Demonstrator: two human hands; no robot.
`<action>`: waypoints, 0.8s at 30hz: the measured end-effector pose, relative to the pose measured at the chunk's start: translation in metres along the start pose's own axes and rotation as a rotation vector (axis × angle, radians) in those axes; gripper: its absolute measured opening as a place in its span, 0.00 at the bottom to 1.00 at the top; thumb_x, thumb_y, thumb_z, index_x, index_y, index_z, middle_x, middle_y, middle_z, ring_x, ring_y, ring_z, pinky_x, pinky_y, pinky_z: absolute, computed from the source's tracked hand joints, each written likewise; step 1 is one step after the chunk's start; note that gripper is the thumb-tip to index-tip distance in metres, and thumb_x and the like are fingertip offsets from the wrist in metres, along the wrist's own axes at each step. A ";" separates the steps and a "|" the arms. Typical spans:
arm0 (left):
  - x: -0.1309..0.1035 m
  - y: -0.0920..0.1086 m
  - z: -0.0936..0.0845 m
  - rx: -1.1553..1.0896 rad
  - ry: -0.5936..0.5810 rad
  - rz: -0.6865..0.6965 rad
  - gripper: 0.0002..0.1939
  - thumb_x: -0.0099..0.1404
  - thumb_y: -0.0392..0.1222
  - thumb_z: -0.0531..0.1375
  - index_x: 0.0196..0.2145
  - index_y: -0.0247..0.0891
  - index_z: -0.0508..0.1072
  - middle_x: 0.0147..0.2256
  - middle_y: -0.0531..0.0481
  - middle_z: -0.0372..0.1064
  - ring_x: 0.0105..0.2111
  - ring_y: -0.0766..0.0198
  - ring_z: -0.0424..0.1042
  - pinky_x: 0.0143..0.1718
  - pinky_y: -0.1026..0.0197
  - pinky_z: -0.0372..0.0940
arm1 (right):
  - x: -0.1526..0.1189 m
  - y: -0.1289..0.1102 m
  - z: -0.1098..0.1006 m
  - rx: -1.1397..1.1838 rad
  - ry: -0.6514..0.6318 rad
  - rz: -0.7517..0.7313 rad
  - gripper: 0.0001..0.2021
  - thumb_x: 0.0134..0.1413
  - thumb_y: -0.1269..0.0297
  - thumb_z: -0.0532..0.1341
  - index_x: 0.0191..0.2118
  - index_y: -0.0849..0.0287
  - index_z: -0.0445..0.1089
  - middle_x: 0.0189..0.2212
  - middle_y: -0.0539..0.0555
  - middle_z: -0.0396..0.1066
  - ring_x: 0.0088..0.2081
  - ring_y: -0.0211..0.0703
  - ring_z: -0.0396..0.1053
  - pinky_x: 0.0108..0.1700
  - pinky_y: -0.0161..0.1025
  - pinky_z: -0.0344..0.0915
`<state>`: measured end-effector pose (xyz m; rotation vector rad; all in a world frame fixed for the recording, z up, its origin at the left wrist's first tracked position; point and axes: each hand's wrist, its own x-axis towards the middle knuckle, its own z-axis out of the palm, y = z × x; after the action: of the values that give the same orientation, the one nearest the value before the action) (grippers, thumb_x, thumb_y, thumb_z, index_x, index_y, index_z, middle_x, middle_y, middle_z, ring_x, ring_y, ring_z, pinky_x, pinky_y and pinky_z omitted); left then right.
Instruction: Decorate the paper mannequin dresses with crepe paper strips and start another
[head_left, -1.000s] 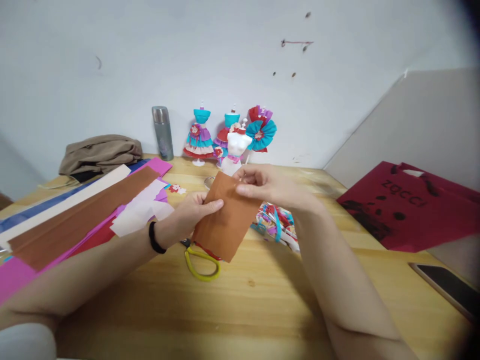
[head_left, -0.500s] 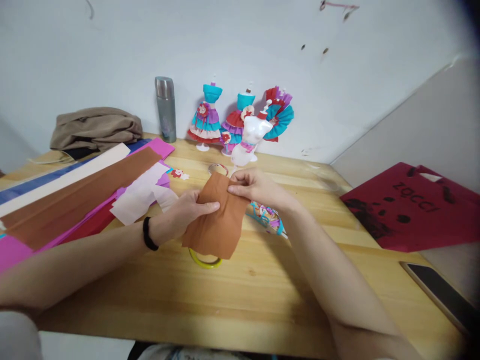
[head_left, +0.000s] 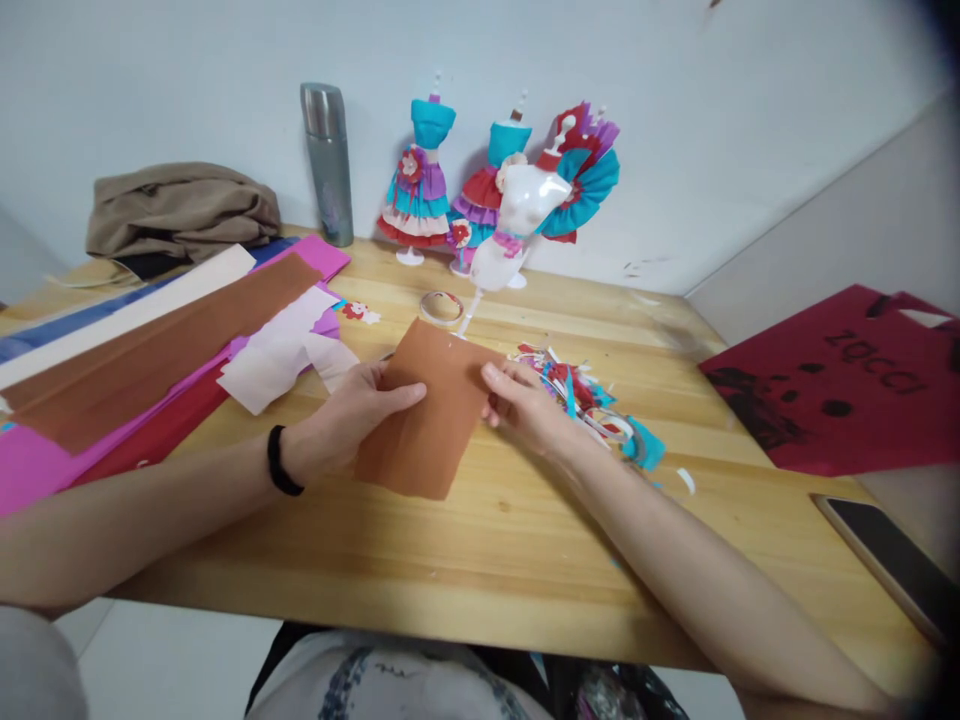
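A brown sheet of crepe paper (head_left: 424, 425) is held up over the table, spread fairly flat between both hands. My left hand (head_left: 367, 400) pinches its left side, thumb on top and fingers hidden underneath. At the upper right edge, my right hand (head_left: 521, 400) grips the sheet between thumb and fingers. Just behind the paper lies a roll of clear tape (head_left: 441, 307). A bare white mannequin (head_left: 529, 200) with a pink band at its waist stands farther back. Coloured paper scraps (head_left: 577, 385) lie beside my right hand, with scissors (head_left: 611, 428) partly among them.
Long strips of coloured crepe paper (head_left: 172, 345) cover the left side. A grey flask (head_left: 328, 170), brown cloth (head_left: 184, 210) and several mannequins in paper dresses (head_left: 420, 190) stand along the wall. A red paper bag (head_left: 832, 390) and a phone (head_left: 889, 560) are at right.
My right hand has moved from the sheet's top to its right edge, and the brown paper now lies flatter. The view has shifted, uncovering the scraps; the yellow ring is now hidden.
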<state>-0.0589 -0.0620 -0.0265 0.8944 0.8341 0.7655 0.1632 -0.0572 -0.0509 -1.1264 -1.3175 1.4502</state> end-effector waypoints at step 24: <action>0.008 -0.030 -0.005 -0.002 0.132 0.174 0.18 0.51 0.50 0.75 0.32 0.33 0.80 0.32 0.45 0.81 0.32 0.60 0.78 0.37 0.61 0.71 | -0.014 0.033 0.019 0.005 0.236 -0.230 0.18 0.50 0.49 0.68 0.25 0.56 0.64 0.16 0.43 0.59 0.17 0.33 0.56 0.20 0.33 0.56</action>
<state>-0.0531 -0.0662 -0.0568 0.9300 0.8786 0.9852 0.1468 -0.0774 -0.0822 -1.0683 -1.2315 1.1172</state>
